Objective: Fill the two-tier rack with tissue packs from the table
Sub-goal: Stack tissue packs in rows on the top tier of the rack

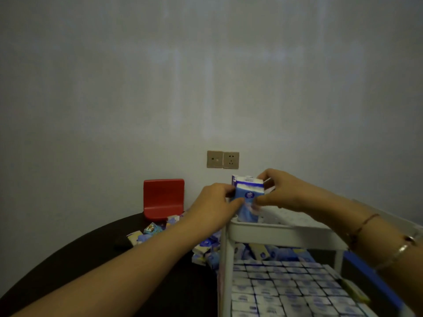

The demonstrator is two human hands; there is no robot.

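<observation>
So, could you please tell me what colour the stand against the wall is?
Red; the stand shows clearly in the head view.

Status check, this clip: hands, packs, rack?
Both hands, left and right, grip blue tissue packs over upper tier. Lower tier packed. Nothing blocking.

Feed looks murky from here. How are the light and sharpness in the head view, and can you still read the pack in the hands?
Head view: dim, grainy room light with faint pale streaks on the wall; wide-angle bending curves the table edge; the tissue pack between the left hand and right hand is soft, its print unreadable; lower-tier packs blur together.
</observation>
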